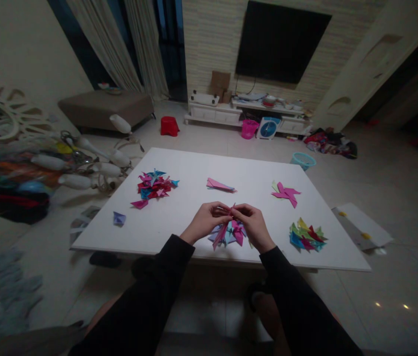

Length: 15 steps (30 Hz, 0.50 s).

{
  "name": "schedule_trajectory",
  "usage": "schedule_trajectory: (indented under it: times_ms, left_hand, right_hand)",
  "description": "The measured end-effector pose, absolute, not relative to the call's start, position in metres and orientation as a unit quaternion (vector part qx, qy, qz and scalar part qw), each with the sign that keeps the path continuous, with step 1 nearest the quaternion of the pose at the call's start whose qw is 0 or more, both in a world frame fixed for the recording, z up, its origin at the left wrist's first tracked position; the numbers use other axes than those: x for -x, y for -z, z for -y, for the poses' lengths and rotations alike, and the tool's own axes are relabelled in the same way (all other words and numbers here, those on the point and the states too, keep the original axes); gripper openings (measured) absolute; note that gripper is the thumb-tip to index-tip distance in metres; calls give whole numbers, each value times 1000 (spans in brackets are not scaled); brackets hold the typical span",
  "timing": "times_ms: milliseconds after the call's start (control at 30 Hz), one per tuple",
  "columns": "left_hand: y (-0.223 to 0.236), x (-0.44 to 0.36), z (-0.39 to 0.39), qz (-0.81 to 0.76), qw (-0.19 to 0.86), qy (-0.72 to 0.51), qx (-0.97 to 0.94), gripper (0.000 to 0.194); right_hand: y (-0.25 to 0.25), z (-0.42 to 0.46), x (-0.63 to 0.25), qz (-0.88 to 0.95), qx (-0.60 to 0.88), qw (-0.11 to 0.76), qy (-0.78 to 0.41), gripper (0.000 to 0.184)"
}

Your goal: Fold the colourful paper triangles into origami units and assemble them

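Both my left hand (211, 220) and my right hand (252, 224) pinch one pink folded paper piece (220, 236) between their fingertips, near the table's front edge. Its lower end hangs down to the left; the upper part is mostly covered by my fingers. Just below my hands lies a pile of folded paper cranes (237, 233) in purple, pink and light blue. Beyond my hands rests a narrow stack of pink and blue folded strips (220, 185). To the right are crossed pink and green folded papers (286, 193).
On the white table (179, 222), a red, pink and blue crane pile (155, 187) lies left, with a single purple folded paper (118, 218) nearer. A green, yellow and blue pile (307, 236) sits right. A teal basket (303, 159) and red stool (169, 126) stand on the floor.
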<state>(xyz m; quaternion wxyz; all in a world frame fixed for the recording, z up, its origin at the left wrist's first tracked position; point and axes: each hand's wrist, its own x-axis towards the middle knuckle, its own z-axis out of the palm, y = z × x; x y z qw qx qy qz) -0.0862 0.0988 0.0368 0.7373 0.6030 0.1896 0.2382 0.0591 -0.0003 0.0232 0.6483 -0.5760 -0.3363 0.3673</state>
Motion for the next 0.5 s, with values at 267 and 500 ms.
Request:
schedule_trajectory:
  times_ms: [267, 500]
  left_hand:
    - [-41, 88, -98, -193, 754, -226, -586, 38]
    - [-39, 87, -99, -198, 757, -219, -583, 39]
  right_hand:
    - [-28, 1, -58, 349, 572, 646, -366, 25]
    - [-28, 2, -58, 344, 577, 646, -363, 25]
